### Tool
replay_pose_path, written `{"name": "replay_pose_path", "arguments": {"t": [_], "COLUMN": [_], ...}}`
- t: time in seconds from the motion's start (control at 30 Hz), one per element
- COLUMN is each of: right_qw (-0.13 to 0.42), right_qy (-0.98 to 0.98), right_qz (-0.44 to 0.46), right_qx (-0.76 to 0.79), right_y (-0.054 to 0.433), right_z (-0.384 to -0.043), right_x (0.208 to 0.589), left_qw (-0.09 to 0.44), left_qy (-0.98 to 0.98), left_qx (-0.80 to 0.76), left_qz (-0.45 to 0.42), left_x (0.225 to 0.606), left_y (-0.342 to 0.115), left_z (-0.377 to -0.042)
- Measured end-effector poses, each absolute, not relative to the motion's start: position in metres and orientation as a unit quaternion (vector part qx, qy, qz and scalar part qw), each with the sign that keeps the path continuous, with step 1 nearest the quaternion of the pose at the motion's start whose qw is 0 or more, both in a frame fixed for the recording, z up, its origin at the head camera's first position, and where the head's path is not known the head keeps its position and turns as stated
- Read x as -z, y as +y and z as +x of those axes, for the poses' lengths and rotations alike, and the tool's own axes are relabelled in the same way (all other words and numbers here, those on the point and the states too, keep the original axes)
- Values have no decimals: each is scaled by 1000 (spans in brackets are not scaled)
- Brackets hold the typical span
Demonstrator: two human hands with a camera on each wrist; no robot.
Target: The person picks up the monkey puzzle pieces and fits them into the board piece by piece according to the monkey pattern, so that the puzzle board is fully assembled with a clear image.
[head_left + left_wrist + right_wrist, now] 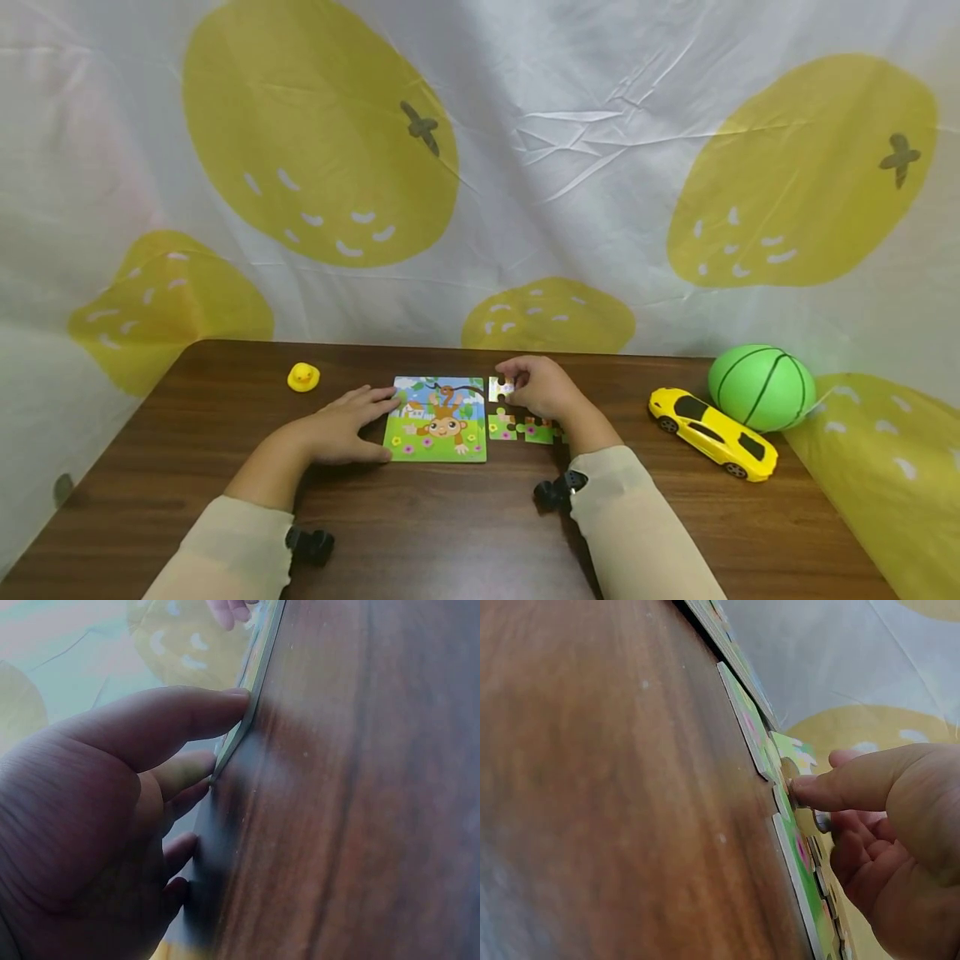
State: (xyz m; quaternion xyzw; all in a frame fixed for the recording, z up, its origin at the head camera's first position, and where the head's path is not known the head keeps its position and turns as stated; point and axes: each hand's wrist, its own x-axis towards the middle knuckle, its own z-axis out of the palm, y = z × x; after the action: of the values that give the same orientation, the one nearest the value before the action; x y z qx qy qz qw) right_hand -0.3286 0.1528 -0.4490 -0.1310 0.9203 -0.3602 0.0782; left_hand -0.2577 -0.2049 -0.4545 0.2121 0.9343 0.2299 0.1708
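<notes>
Duck (303, 377), a small yellow toy, sits left. The left hand (337, 426), fingers spread, touches the left edge of a square, monkey-printed board (437, 421). Beside it, the right hand (542, 388) pinches a pale jigsaw piece (495, 390) near green, flower-printed pieces (534, 432): apparently mid-fitting, calling for aligned tabs.

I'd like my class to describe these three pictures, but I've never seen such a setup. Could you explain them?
There is no robot, just one person's left hand and right hand. The wide picture comes from a camera on the head, the two close ones from a small camera on each wrist. On the table lie a monkey board, loose pieces, a duck, a toy car and a ball. The left hand touches the board's left edge; the right hand pinches one piece.
</notes>
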Motion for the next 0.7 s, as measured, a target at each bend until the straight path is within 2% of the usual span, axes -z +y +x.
{"name": "replay_pose_path", "arguments": {"t": [0.5,0.7], "right_qw": [87,50], "right_qy": [920,916], "right_qz": [-126,-163], "right_qx": [360,364], "right_y": [155,151], "right_z": [-327,-323], "right_x": [447,442], "left_qw": [171,170], "left_qy": [933,933], "left_qx": [-232,-229], "left_qz": [218,218], "left_x": [454,454], "left_y": [-205,-206], "left_z": [-258,-258]}}
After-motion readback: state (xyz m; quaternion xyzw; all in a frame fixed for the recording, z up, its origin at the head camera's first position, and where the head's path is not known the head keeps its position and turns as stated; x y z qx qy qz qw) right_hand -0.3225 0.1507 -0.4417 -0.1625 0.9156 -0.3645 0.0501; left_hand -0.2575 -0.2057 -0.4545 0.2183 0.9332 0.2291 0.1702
